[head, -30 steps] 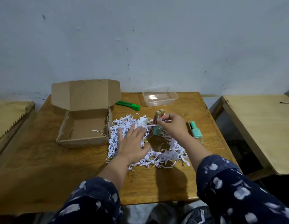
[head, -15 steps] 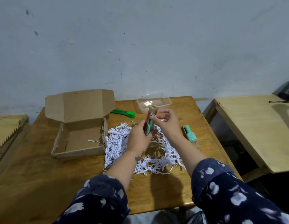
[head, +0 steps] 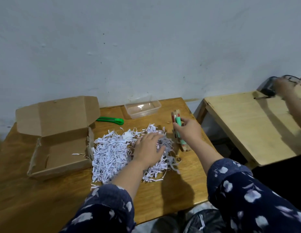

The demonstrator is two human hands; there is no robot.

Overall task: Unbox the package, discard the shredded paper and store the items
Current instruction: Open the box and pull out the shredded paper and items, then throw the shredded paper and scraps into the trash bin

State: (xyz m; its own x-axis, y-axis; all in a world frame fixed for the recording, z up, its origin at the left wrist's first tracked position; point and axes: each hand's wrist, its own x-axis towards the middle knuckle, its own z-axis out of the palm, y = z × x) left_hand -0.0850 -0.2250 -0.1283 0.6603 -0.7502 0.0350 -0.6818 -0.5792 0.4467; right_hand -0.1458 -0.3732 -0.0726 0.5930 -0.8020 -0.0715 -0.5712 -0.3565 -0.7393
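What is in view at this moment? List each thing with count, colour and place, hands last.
cardboard box: one, brown, open, left part of the table, a few paper strips inside.
shredded paper: one pile, white, table centre, right of the box.
utility knife: one, green, behind the pile beside the box lid.
plastic container: one, clear, far edge of the table, nothing visible inside.
small items: a cluster, mint green and tan with red, right of the pile; exact count unclear.
table: one, brown wood.
second table: one, pale wood, to the right.
left hand: flat on the paper pile.
right hand: at the small items.
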